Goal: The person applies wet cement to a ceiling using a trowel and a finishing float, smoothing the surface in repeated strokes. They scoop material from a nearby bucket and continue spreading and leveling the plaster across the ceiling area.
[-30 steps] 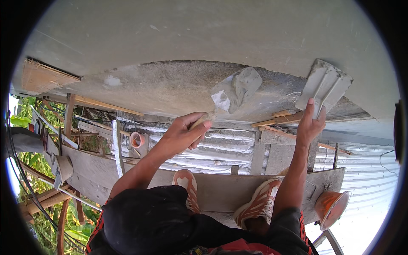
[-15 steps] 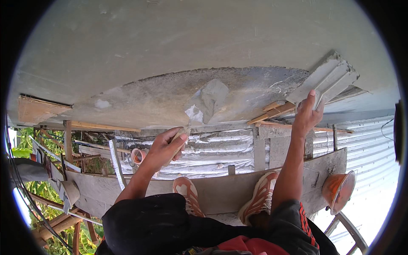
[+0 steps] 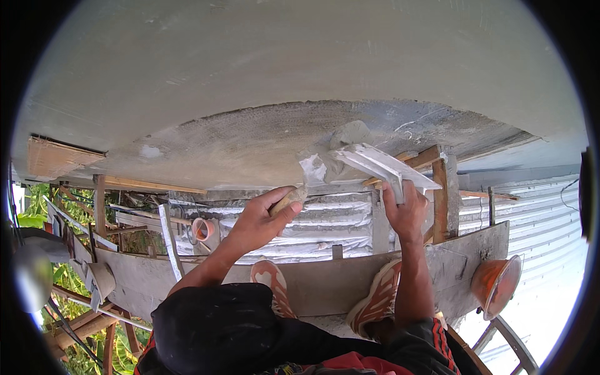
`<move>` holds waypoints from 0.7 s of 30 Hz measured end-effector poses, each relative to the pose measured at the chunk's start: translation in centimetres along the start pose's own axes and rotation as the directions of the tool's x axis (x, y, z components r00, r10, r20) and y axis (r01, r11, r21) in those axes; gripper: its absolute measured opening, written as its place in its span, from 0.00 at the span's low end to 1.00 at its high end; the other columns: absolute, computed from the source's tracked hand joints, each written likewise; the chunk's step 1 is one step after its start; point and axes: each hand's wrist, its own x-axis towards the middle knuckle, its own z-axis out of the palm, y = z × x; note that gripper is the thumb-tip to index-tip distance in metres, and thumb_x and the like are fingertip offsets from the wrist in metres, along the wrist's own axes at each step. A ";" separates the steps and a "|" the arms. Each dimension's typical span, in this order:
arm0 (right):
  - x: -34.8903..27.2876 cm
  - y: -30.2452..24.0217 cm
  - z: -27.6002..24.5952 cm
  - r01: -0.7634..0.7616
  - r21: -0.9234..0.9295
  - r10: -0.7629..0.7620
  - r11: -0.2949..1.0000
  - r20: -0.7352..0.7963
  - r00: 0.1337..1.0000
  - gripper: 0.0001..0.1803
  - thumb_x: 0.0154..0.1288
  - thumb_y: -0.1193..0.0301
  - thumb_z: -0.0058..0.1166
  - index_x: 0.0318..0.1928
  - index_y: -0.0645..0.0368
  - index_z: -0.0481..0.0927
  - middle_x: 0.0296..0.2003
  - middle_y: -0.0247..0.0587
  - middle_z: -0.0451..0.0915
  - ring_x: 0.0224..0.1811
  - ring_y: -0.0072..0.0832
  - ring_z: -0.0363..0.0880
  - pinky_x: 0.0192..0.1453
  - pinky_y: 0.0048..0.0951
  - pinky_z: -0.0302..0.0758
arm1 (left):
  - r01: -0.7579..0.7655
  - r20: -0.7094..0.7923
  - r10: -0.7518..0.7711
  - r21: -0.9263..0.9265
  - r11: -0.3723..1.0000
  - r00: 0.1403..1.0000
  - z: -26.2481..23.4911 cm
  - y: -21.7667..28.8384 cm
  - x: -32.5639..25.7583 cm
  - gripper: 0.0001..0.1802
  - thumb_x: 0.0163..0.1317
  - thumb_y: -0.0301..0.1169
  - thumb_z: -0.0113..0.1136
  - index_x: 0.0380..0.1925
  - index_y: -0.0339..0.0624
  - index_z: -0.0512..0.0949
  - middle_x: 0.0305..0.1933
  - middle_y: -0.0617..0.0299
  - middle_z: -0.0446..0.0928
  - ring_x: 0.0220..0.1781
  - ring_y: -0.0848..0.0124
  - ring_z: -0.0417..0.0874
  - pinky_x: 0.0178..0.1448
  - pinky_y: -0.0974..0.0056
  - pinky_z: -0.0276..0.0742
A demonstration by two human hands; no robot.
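My left hand (image 3: 262, 217) is closed round the handle of a trowel (image 3: 313, 169), in front of the wall. On the trowel's blade rests a lump of wet grey mortar (image 3: 350, 134). My right hand (image 3: 408, 212) grips a plastering float (image 3: 389, 166) by its back handle. The float is tilted, with its left end against or just in front of the mortar; whether they touch I cannot tell. Beyond both tools lies a rough, darker strip (image 3: 244, 134) of the wall, below a smooth grey plastered surface (image 3: 300, 56).
My shoes stand on a narrow scaffold plank (image 3: 325, 289). An orange bucket (image 3: 492, 284) hangs or sits at its right end, beside corrugated metal sheeting (image 3: 544, 215). A wooden post (image 3: 440, 203) rises near my right hand. Another orange container (image 3: 202, 229) shows at the left, below plank level.
The float in my right hand has swung left and down from the wall at the right to the mortar. My left hand and the loaded trowel have shifted slightly right.
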 end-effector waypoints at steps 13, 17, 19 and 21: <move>3.7 3.6 -3.2 -0.172 0.110 0.195 0.979 -0.262 0.945 0.17 0.75 0.61 0.68 0.48 0.64 0.83 0.27 0.55 0.86 0.28 0.56 0.88 0.31 0.45 0.79 | -0.042 0.045 0.035 0.160 0.986 0.998 2.1 2.5 0.3 0.40 0.77 0.53 0.66 0.71 0.28 0.74 0.42 0.53 0.86 0.36 0.71 0.83 0.41 0.64 0.80; 7.0 5.3 -4.2 -0.102 0.048 0.108 0.994 -0.136 0.985 0.17 0.76 0.60 0.67 0.45 0.63 0.82 0.25 0.54 0.84 0.26 0.54 0.86 0.31 0.45 0.79 | 0.023 0.090 -0.022 -0.005 1.000 0.996 2.0 3.6 1.7 0.30 0.81 0.45 0.61 0.69 0.30 0.76 0.32 0.65 0.77 0.27 0.79 0.74 0.30 0.67 0.71; 8.8 6.3 -4.6 -0.076 0.019 0.077 0.997 -0.105 0.991 0.17 0.77 0.60 0.67 0.44 0.64 0.82 0.24 0.53 0.84 0.25 0.50 0.86 0.31 0.43 0.79 | 0.047 0.114 -0.046 -0.004 0.999 0.992 1.8 5.1 2.1 0.30 0.82 0.47 0.60 0.67 0.31 0.77 0.33 0.65 0.77 0.26 0.79 0.74 0.31 0.68 0.71; 10.1 7.7 -5.9 -0.187 0.096 0.202 0.978 -0.182 0.962 0.17 0.77 0.60 0.66 0.44 0.64 0.83 0.24 0.52 0.84 0.24 0.43 0.85 0.31 0.42 0.78 | 0.074 0.130 -0.078 0.037 0.997 0.988 1.4 6.8 2.1 0.29 0.82 0.47 0.59 0.66 0.31 0.77 0.33 0.65 0.77 0.26 0.79 0.74 0.31 0.69 0.70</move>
